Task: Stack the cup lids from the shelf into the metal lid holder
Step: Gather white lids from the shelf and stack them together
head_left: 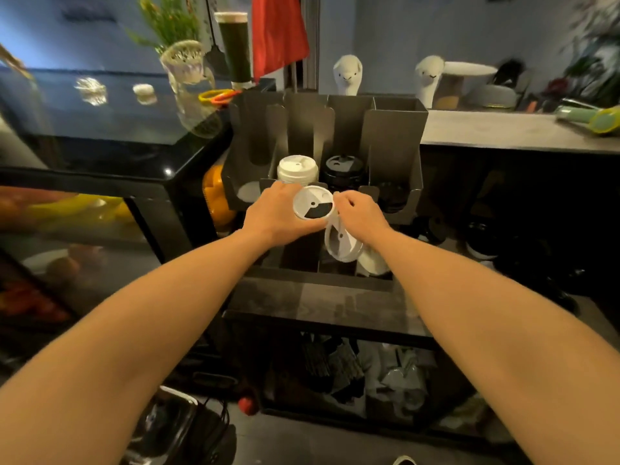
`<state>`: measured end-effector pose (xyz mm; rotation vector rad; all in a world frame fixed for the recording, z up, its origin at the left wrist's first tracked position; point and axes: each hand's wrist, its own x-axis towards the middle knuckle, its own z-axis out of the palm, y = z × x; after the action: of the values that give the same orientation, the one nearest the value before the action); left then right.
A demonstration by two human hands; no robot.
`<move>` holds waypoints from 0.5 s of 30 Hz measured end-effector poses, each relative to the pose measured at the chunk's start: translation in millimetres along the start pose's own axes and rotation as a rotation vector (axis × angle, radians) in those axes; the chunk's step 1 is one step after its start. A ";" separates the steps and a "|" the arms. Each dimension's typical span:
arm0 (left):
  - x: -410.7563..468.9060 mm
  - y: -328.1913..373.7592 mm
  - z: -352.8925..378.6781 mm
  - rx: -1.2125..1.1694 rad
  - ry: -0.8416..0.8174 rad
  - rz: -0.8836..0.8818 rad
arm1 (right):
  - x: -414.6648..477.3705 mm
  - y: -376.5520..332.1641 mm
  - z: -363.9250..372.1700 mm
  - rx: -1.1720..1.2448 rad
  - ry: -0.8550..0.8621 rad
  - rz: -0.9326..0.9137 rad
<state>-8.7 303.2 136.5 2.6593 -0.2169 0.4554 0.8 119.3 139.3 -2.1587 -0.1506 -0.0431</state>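
Observation:
The dark metal lid holder (392, 135) stands ahead with several upright slots. One slot holds a stack of white lids (297, 167); the slot to its right holds a stack of black lids (344, 169). My left hand (278, 213) grips a white cup lid (313, 203) face up, just in front of the holder's base. My right hand (360, 214) pinches that lid's right edge and also holds a second white lid (340, 241), which hangs tilted below it. More white lids (374, 263) lie on the shelf under my right wrist.
A glass display case (100, 122) with fruit sits at the left. Behind the holder are two white plush animals (349, 73), a red cloth (278, 31) and a grey counter (503, 129). Below, a dark shelf (318, 307) holds black and clear packets.

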 end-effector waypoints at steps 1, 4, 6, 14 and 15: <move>8.8 -2.9 -6.4 0.008 0.032 -0.001 | 6.9 -7.0 -1.0 -0.014 -0.016 -0.023; 34.9 -8.3 -21.8 0.063 0.036 -0.025 | 23.6 -27.6 -6.5 -0.082 -0.076 -0.054; 53.2 -11.3 -29.9 0.116 0.002 -0.029 | 33.8 -40.8 -9.6 -0.118 -0.087 -0.086; 105.3 -24.0 -25.7 0.152 -0.064 -0.087 | 70.4 -74.7 -8.7 -0.302 -0.337 -0.017; 109.7 -25.6 -23.9 0.145 -0.079 -0.093 | 73.9 -76.3 -6.2 -0.323 -0.363 -0.007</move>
<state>92.7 327.9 185.2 2.8183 -0.0857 0.3486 64.8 163.0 212.3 -2.4719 -0.3826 0.3434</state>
